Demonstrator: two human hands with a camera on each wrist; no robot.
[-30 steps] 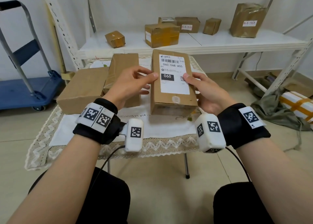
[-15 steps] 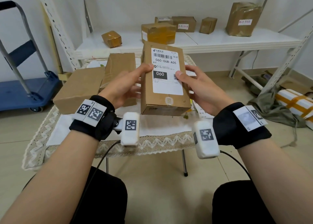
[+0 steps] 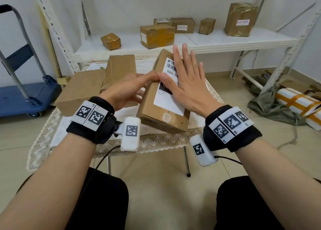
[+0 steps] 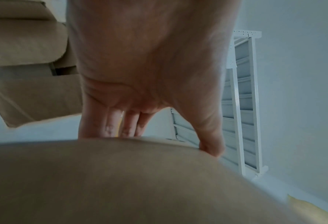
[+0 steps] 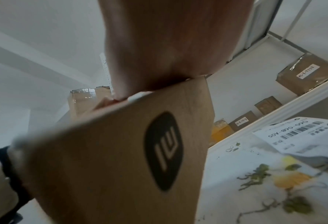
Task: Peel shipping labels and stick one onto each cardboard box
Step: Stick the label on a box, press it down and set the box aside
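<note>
Your left hand (image 3: 125, 89) grips the left side of the cardboard box (image 3: 149, 108), thumb on the top face, fingers curled under, holding it tilted above the small table (image 3: 41, 139). Your right hand (image 3: 186, 83) lies flat with straight, spread fingers on the shipping label (image 3: 169, 104) stuck to that top face. Just left of the grip, two plain boxes (image 3: 81, 89) sit on the table. Beyond your fingertips, a white shelf (image 3: 217, 40) carries more parcels (image 3: 157, 35).
</note>
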